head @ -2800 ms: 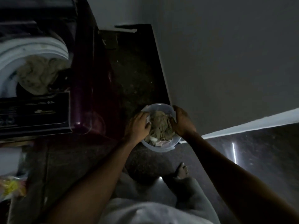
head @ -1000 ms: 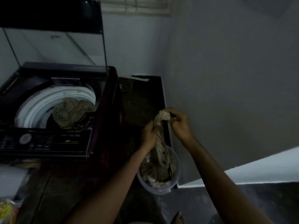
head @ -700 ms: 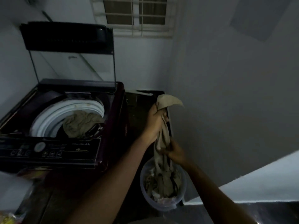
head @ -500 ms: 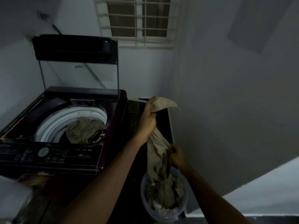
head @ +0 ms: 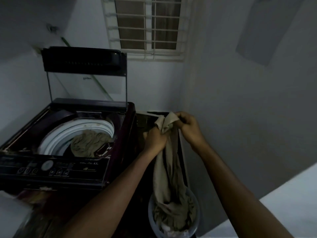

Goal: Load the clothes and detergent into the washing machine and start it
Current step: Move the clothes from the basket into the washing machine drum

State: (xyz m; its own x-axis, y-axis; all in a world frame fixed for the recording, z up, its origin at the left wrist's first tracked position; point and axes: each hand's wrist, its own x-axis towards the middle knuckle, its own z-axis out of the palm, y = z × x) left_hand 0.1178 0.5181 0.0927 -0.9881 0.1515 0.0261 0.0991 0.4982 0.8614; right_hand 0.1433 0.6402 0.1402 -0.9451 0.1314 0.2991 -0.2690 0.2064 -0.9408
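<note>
The top-loading washing machine [head: 65, 145] stood at the left against the wall, its glass lid [head: 85, 78] raised upright and its control panel [head: 51, 169] facing the viewer. Inside the white-rimmed drum [head: 68, 134] lay a crumpled olive-tan garment [head: 89, 145]. A barred window [head: 147, 26] sat in the wall above and to the right of the machine. In the dim gap between the machine and the right-hand wall, a long khaki garment [head: 166, 170] hung down, its lower end still bunched in a pale round plastic bucket [head: 197, 219] on the dark floor [head: 137, 212] below, with more cloth in the bucket beneath it. The left hand [head: 155, 140] was closed around the garment's upper part, fist clenched on the fabric. The right hand [head: 188, 127], just beside it and slightly higher, pinched the top edge of the same garment between curled fingers.
</note>
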